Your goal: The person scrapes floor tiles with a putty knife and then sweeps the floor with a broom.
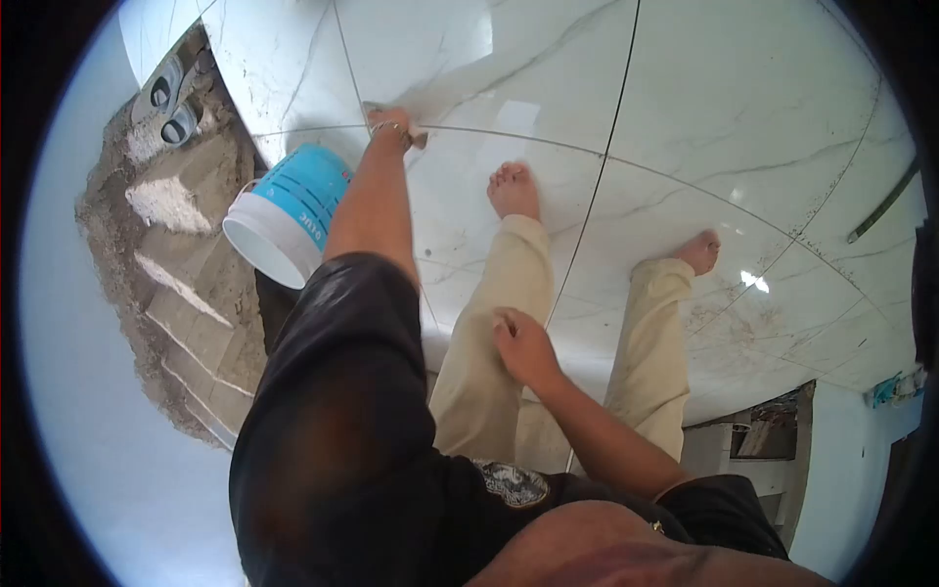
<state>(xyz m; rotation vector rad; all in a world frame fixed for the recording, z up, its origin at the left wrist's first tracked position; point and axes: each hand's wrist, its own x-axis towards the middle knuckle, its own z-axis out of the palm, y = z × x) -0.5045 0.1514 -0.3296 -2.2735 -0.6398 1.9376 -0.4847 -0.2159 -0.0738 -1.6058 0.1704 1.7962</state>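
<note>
My left hand (389, 119) reaches down to the glossy white tiled floor (548, 73), a string or bracelet at its wrist. Its fingers look closed on a brownish rag-like piece (420, 138), largely hidden under the hand and pressed against the tile. A white bucket (259, 232) with a blue label stands beside my left forearm, its open mouth facing me. Close to my right knee, my right hand (528, 349) is curled, with nothing visible in its fingers. My bare left foot (514, 191) and bare right foot (698, 252) rest on the tiles.
Rough, unfinished steps (186, 279) drop away at the left edge of the tiles, with a pair of sandals (179, 125) at their top. A dark thin strip (883, 203) lies at the right. Lower right shows an opening (768, 430) beside a pale wall (841, 470).
</note>
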